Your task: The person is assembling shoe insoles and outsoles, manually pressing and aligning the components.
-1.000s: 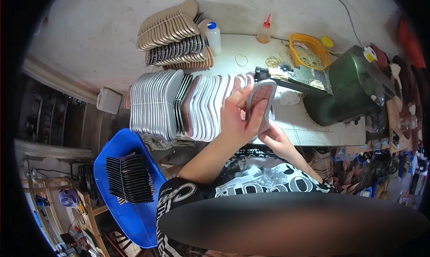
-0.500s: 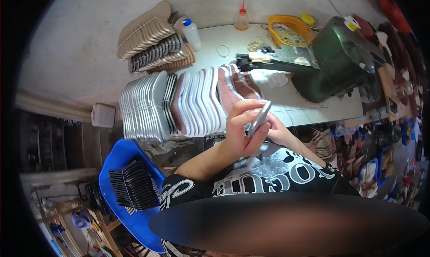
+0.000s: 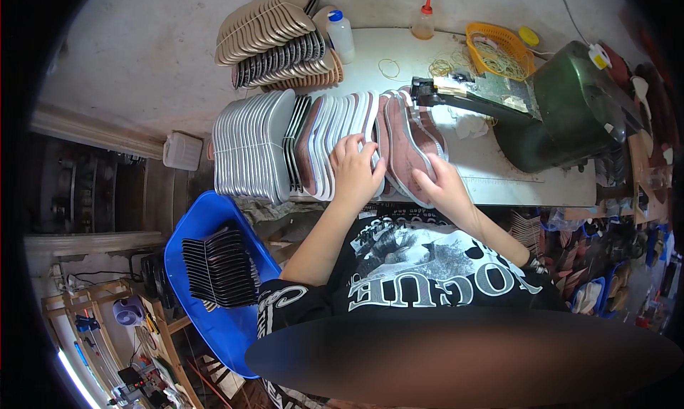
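A row of shoe insoles (image 3: 329,145) stands on edge along the table, with pale edges and reddish-brown faces. My left hand (image 3: 356,168) lies over the right part of this row, fingers spread across the top edges. At the right end, a reddish-brown insole (image 3: 403,149) leans with its broad face toward me. My right hand (image 3: 445,189) has its near edge between thumb and fingers; the fingertips behind it are partly hidden. Left of the row is a tied bundle of silvery insoles (image 3: 251,149), with a few dark ones beside it.
A dark green machine (image 3: 563,110) reaches its arm over the table (image 3: 499,184) from the right. Behind stand a yellow basket (image 3: 531,65) of rubber bands, a red-tipped bottle (image 3: 423,26), a blue-capped bottle (image 3: 340,40) and stacked insoles (image 3: 263,26). A blue tub (image 3: 206,330) sits lower left.
My hands were together near my chest around a grey insole. They have parted: the left is on the row, the right at the leaning insole. The whole view has shifted slightly.
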The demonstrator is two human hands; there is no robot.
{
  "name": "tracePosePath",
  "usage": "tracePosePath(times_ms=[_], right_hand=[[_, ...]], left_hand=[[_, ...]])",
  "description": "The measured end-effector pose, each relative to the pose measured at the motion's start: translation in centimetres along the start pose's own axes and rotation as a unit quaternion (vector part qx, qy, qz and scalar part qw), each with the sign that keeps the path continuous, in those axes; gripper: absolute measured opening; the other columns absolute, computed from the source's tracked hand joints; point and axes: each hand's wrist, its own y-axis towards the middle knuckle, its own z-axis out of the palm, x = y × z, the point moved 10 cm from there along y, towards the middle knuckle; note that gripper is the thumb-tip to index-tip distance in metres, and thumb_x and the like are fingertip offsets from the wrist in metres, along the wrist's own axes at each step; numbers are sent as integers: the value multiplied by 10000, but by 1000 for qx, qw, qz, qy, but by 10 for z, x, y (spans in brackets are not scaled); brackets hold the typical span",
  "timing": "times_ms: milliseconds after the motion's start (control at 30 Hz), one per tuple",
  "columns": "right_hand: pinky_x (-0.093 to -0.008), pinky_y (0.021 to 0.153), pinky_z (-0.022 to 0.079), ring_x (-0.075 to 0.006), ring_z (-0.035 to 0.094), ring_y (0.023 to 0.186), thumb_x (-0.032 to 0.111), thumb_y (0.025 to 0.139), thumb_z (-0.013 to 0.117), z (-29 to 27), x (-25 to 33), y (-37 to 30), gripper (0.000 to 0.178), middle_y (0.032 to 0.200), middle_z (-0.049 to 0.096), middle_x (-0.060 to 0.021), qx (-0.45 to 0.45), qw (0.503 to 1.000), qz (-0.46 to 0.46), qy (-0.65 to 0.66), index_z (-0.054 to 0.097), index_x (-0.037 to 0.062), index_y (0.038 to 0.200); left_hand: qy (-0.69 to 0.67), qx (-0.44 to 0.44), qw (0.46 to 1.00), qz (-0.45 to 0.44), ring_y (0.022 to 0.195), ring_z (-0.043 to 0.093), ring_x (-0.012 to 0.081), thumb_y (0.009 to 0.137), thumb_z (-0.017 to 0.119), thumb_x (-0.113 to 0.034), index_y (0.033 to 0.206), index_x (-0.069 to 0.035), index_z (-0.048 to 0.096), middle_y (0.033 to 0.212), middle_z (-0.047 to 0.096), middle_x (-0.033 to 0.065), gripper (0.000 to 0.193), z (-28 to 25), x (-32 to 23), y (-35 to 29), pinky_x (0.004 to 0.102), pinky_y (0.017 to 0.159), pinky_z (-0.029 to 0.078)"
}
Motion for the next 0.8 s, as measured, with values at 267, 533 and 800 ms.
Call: tracePosePath(times_ms=[267, 533, 800], right_hand=[[-444, 927, 260, -297, 424, 1119, 286, 820, 617, 12, -3, 28, 426, 1123, 494, -133, -72, 971, -53, -223, 508, 49, 1157], [-491, 1068, 172, -345, 327, 1291, 252, 861, 583, 29, 11, 25, 544, 1375, 372, -188, -34, 960, -116, -254, 414, 85, 1350], [-548, 1116, 82, -344, 146, 1428, 280, 983, 430, 51, 10, 30, 448, 1514, 235, -183, 84, 971, -141, -171, 419, 54, 1369]], left_hand=[[83, 56, 994, -43, 1006, 442, 297, 652, 645, -222, 722, -77, 578, 953, 498, 89, 174, -6, 18, 24, 461, 878, 325], [97, -25, 993, -55, 960, 433, 292, 649, 617, -127, 602, -45, 541, 904, 509, 79, 122, -35, 34, 34, 443, 849, 334], [-141, -160, 977, -14, 878, 468, 307, 637, 624, -37, 611, -43, 484, 896, 517, 106, 142, -49, 11, 36, 405, 790, 366]])
